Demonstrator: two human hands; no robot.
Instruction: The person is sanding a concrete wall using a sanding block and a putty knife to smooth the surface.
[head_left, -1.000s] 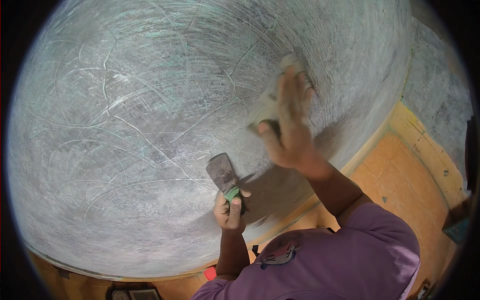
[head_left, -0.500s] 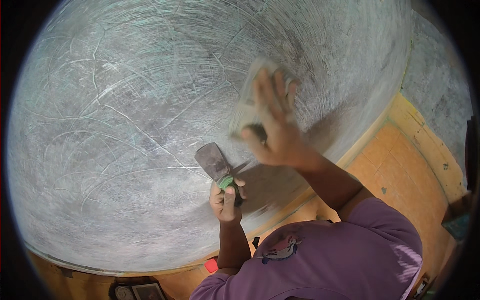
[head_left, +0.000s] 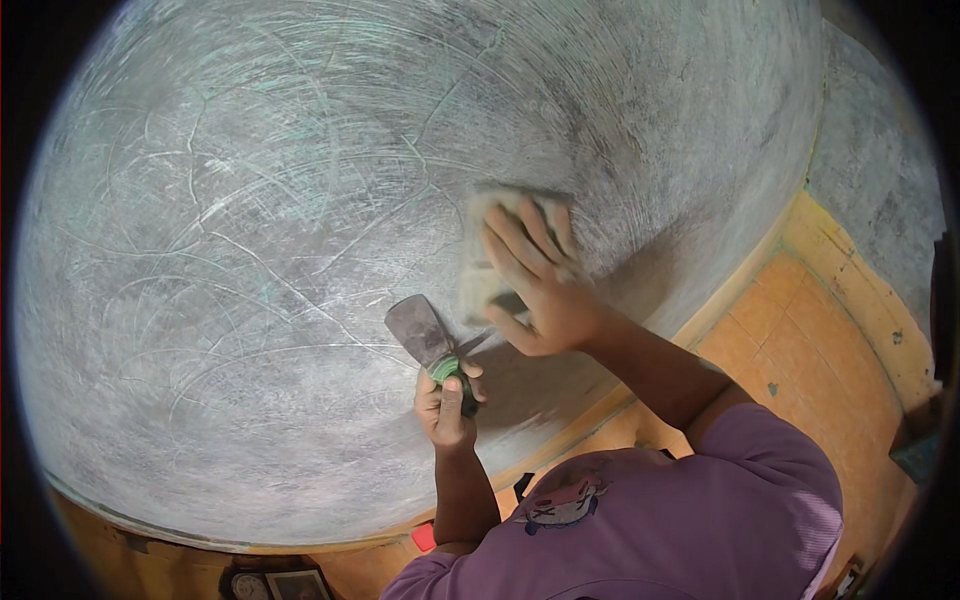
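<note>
1. The right hand (head_left: pixel 540 285) lies over a pale pad (head_left: pixel 478 285), fingers spread; whether they close around any part of it cannot be told.
2. The pad seems to lie against the curved grey surface (head_left: pixel 250 410), right of its middle and on the far side of the scraper (head_left: pixel 428 342). For an even rub, its whole face should bear flat, with pressure from the palm rather than the fingertips.
3. The left hand (head_left: pixel 447 410) grips the scraper's dark handle, blade pointing far and slightly left. Blade and pad sit close together, so tilting the blade away would spare knuckles and surface.
4. Raised-looking lines (head_left: pixel 265 258) branch to the pad's left; light, overlapping strokes would suit them, judging by their look.
</note>
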